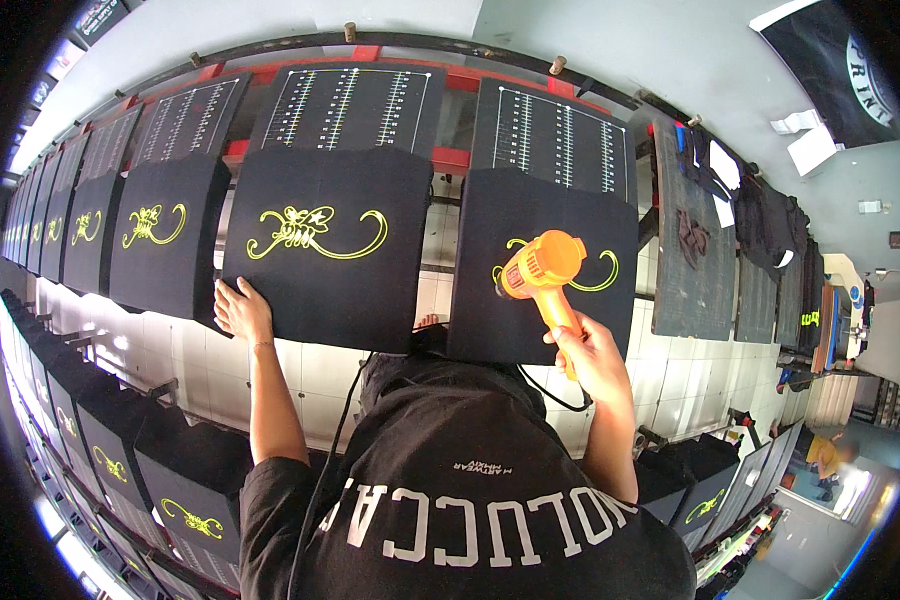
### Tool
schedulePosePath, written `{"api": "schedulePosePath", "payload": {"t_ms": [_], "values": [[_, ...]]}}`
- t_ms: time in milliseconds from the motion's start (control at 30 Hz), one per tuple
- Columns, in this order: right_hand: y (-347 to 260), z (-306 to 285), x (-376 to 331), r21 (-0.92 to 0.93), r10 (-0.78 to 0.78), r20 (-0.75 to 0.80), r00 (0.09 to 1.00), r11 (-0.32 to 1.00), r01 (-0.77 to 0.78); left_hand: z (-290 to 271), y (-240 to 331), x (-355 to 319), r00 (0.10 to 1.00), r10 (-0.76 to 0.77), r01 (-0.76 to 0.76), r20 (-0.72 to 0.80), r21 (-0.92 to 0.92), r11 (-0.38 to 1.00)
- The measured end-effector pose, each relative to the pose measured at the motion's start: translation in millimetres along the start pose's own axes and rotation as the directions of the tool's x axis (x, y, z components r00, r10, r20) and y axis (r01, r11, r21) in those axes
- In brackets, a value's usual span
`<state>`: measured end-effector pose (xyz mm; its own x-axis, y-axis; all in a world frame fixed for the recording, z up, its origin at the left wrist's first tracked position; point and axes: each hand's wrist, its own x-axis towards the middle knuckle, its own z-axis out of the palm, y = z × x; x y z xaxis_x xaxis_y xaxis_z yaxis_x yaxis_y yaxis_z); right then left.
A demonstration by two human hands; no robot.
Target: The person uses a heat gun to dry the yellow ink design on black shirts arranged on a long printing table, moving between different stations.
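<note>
The right hand (598, 362) curls its fingers around the handle (557, 306) of an orange heat gun (548, 262), over the yellow print (604, 278) between its board (545, 125)'s side edges; the left hand (242, 314) lies, fingers slightly spread, at the lower left corner of the neighbouring board (315, 115). Heating the print seems in hand; the next move calls for an even sweep.

Blower (548, 262), right of centre: we see orange.
Cloth (325, 285), centre left: black, yellow scrollwork.
Board (368, 110), upper centre: dark, white ruled lines.
</note>
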<state>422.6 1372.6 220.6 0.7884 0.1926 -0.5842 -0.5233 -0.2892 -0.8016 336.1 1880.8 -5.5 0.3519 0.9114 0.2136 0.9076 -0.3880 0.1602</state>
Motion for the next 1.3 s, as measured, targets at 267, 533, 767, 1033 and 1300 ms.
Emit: {"api": "schedulePosePath", "payload": {"t_ms": [267,533,767,1033,1300], "values": [[-2.2,6.9,8.3,-0.023,0.005,0.008,1.000,1.000,-0.004,5.5,-4.5,1.1,1.000,-0.012,0.012,-0.012,-0.018,1.000],[-8.3,9.6,17.6,-0.027,-0.027,0.020,0.999,0.999,0.028,7.7,-7.6,0.7,0.999,-0.024,0.028,0.041,-0.090,0.996],[-11.8,7.2,23.3,-0.052,-0.053,0.037,0.998,0.997,0.054,-5.0,-7.8,18.6,0.937,0.258,-0.164,0.237,-0.354,0.921],[-5.6,-1.4,18.9,-0.009,-0.070,0.014,0.997,0.998,0.070,-190.5,165.8,-130.5,-0.279,0.891,-0.234,0.359,-0.925,0.300],[-6.4,-2.1,0.1,-0.033,0.014,0.030,0.999,0.999,-0.013,-217.3,175.5,-259.4,-0.728,0.681,-0.067,0.075,-0.997,0.039]]}}
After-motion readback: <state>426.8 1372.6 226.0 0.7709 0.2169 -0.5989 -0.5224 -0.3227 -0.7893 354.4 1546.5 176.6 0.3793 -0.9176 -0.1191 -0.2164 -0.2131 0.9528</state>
